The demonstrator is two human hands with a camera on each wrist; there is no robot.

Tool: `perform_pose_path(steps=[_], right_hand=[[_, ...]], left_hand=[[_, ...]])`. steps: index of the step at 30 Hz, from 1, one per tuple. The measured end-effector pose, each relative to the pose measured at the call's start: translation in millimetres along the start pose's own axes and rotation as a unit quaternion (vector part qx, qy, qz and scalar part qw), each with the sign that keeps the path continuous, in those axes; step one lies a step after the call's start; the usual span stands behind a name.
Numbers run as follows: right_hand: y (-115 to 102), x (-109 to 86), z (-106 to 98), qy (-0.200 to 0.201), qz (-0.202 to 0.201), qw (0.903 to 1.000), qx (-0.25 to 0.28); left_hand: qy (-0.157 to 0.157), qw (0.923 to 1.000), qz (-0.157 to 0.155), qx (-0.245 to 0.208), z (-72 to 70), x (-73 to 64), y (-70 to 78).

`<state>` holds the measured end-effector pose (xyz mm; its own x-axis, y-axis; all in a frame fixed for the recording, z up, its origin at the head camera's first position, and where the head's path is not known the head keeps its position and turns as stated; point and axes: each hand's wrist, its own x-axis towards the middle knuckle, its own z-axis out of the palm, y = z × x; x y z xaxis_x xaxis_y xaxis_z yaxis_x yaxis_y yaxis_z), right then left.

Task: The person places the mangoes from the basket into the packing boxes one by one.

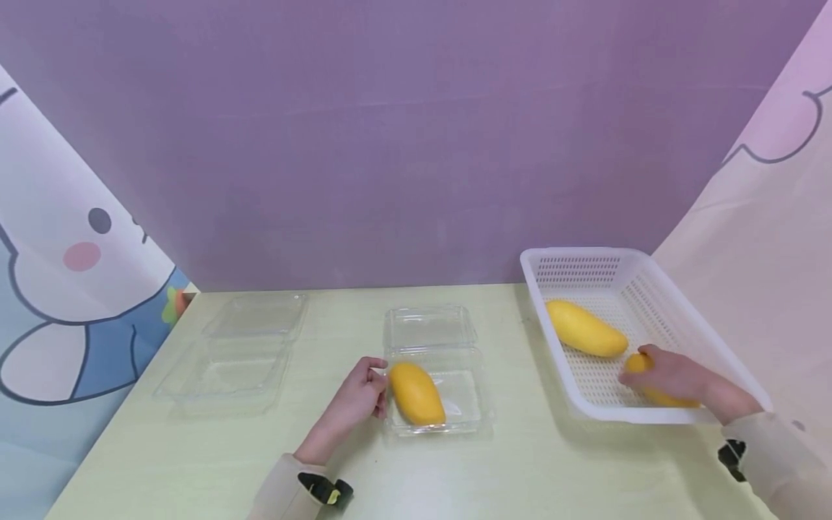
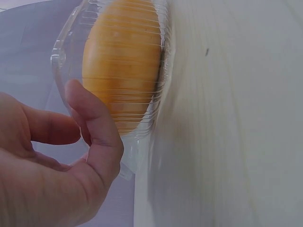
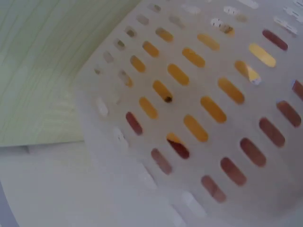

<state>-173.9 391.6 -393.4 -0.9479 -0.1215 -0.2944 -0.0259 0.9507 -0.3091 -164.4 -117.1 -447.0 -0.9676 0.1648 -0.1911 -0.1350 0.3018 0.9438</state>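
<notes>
My left hand [image 1: 360, 393] pinches the left rim of a clear hinged plastic container [image 1: 464, 393], lid laid back. Inside that container lies a yellow mango [image 1: 417, 393]; the left wrist view shows the same mango [image 2: 124, 56] through the ribbed wall, beside my fingers [image 2: 102, 125]. At the right, my right hand [image 1: 676, 375] reaches into a white perforated basket [image 1: 708, 339] and grips a second mango [image 1: 669, 399], partly covered by the hand. Another mango [image 1: 585, 328] rests on the basket floor to its left. Through the basket slots, the right wrist view shows yellow mango [image 3: 193, 127] and parts of the hand.
A second clear container [image 1: 227, 365] stands with its lid back at the left of the pale table [image 1: 507, 477]. A purple panel [image 1: 390, 180] rises behind the table, and printed cloths flank both sides. The basket stands close to the right-hand cloth [image 1: 767, 267].
</notes>
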Motion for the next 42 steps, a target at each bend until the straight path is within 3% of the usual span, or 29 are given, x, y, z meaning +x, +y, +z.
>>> perform_pose_path(steps=[11, 26, 42], right_hand=[[-1, 8.8, 7, -0.029, -0.038, 0.9988, 0.004], [-5, 5.7, 3, -0.013, -0.022, 0.9991, 0.034], [-15, -4.6, -8, 0.058, -0.029, 0.9937, 0.091]], left_hand=[[-0.002, 1.0, 0.0, -0.002, 0.0, 0.5, -0.4], [0.0, 1.0, 0.001, -0.005, 0.5, 0.9, -1.1], [0.0, 1.0, 0.002, -0.001, -0.5, -0.1, 0.5]])
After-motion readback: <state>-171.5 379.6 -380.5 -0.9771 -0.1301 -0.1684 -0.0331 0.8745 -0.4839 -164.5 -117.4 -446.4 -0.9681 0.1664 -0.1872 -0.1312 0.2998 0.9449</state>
